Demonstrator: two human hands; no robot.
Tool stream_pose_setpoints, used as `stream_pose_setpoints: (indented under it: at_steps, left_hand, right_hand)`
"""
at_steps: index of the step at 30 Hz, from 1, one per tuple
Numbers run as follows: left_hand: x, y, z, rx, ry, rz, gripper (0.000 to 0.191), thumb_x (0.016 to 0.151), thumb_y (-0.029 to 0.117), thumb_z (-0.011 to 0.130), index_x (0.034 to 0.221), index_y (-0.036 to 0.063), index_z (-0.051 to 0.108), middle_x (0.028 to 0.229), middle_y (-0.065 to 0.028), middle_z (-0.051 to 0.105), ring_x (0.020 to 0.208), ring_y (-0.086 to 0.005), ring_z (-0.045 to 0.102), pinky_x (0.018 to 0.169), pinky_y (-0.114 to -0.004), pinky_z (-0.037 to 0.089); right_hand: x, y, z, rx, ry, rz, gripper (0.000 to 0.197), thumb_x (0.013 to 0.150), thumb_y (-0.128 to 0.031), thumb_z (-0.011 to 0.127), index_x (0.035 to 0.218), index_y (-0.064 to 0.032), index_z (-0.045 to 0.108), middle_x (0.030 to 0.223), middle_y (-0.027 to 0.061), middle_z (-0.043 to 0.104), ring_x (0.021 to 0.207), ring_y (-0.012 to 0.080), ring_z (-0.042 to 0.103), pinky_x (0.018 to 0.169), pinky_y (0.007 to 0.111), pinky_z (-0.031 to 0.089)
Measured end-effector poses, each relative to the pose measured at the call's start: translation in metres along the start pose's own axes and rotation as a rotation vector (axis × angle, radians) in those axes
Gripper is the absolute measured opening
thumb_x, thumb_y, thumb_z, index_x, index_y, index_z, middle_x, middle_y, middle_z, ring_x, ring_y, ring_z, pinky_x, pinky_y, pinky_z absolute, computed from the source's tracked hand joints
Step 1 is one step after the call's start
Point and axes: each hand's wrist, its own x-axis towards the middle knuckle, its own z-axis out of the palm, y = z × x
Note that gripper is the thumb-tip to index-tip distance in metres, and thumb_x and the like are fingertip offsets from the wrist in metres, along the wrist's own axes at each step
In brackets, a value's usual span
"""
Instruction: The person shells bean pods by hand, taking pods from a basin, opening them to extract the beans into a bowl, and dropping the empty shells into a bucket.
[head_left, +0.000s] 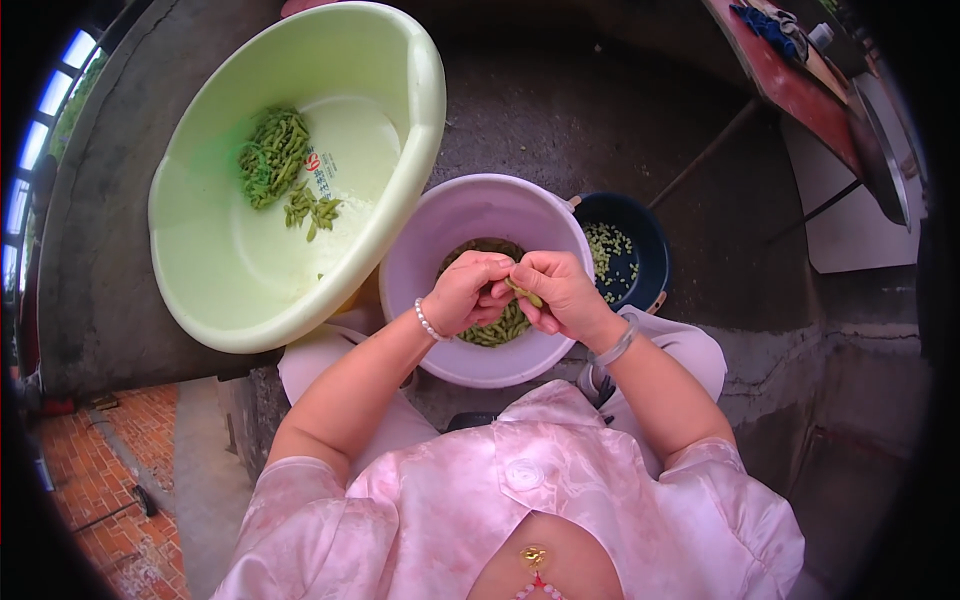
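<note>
My left hand (466, 293) and my right hand (560, 291) meet over a pale purple bucket (409, 262). A green soybean pod (528, 294) is pinched in my right hand's fingers; the left fingertips touch or nearly touch its upper end, and whether they grip it I cannot tell. More pods (495, 330) lie at the bottom of the bucket. Shelled beans (607, 247) are spread in a dark blue basin (660, 251) just right of the bucket. At the upper left, a large light green tub (427, 112) holds a heap of pods (277, 154), partly in green netting.
A red-topped table (806, 90) with cloths (769, 30) stands at the upper right, its thin legs reaching toward the basin. The green tub's rim overlaps the bucket's left side. Red brick paving (127, 480) lies at the lower left.
</note>
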Motion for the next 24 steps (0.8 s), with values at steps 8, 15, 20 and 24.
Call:
stream_pose_setpoints:
  at_steps: [8,15,20,24]
  left_hand:
    - [0.002,0.0,-0.002,0.351,0.124,0.138,0.021,0.082,0.012,0.044,0.063,0.0055,0.047,0.051,0.0038,0.038,0.041,-0.0042,0.032,0.038,-0.019,0.025]
    - [0.012,-0.01,-0.014,0.759,0.369,0.353,0.022,0.077,0.005,0.044,0.054,0.0034,0.046,0.051,0.0037,0.042,0.046,-0.0026,0.035,0.041,-0.02,0.028]
    - [0.016,-0.021,-0.007,0.745,0.342,0.389,0.02,0.077,0.008,0.046,0.061,-0.0021,0.052,0.05,0.0011,0.044,0.049,-0.005,0.037,0.044,-0.024,0.033]
    - [0.007,-0.01,0.01,0.454,0.172,0.171,0.02,0.085,0.013,0.043,0.078,0.0015,0.058,0.055,0.0029,0.046,0.045,-0.0033,0.037,0.041,-0.019,0.028]
  right_hand:
    - [0.001,-0.007,0.002,0.209,0.01,0.147,0.026,0.091,-0.026,0.049,0.08,-0.0031,0.055,0.054,0.0041,0.052,0.031,0.0056,0.038,0.029,0.02,0.028]
    - [0.006,-0.014,-0.009,-0.159,0.366,-0.151,0.019,0.089,-0.019,0.052,0.078,-0.004,0.056,0.058,0.0011,0.054,0.035,0.0043,0.041,0.031,0.017,0.029]
    - [0.009,-0.004,-0.006,-0.034,0.156,0.089,0.023,0.087,-0.026,0.057,0.077,-0.0068,0.049,0.057,0.0011,0.053,0.038,0.0068,0.047,0.031,0.018,0.032]
    - [0.009,0.002,-0.011,0.123,0.025,0.13,0.022,0.085,-0.025,0.061,0.08,-0.0083,0.047,0.057,0.0012,0.052,0.039,0.0069,0.048,0.031,0.018,0.033]
